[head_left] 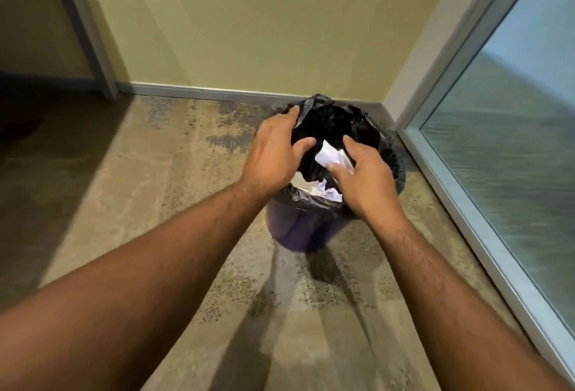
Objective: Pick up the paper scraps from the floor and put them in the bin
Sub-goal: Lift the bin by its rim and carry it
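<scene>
A dark bin (298,228) lined with a black bag (329,116) stands on the floor in the corner. Both my hands hover over its mouth. My left hand (273,154) is spread with relaxed fingers above the left rim and holds nothing. My right hand (364,172) is over the right side, and a white paper scrap (331,157) sits at its fingertips; whether the fingers still pinch it is unclear. Crumpled white paper (320,190) lies inside the bin below the hands.
A yellow-green wall (264,32) with a grey skirting runs behind the bin. A frosted glass panel (513,110) in a pale frame closes the right side. Mottled brown floor (155,188) stretches to the left and toward me.
</scene>
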